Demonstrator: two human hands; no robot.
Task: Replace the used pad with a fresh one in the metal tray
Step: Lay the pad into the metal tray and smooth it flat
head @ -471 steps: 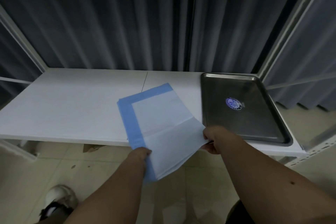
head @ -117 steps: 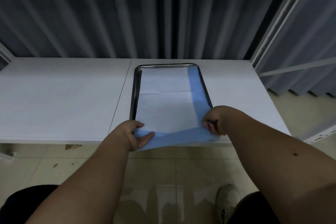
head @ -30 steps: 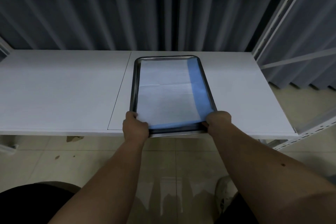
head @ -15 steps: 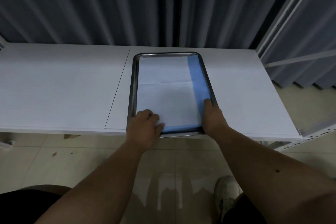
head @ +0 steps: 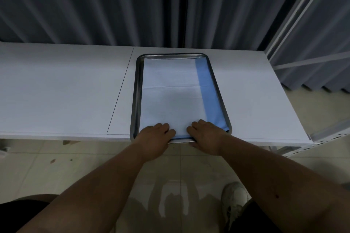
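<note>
Both hands, left hand [head: 154, 135] and right hand [head: 205, 134], have moved inward from the corners, now flat and ungripping on the fresh pad [head: 170, 100], pressing its near edge inside the metal tray [head: 136, 89]; lining nearly finished.

Metal tray [head: 136, 89] on white desk [head: 62, 91], lined with white pad [head: 170, 96], blue strip along its right side. Left hand [head: 154, 134] and right hand [head: 205, 132] pressed flat, side by side, on pad's near edge.
</note>
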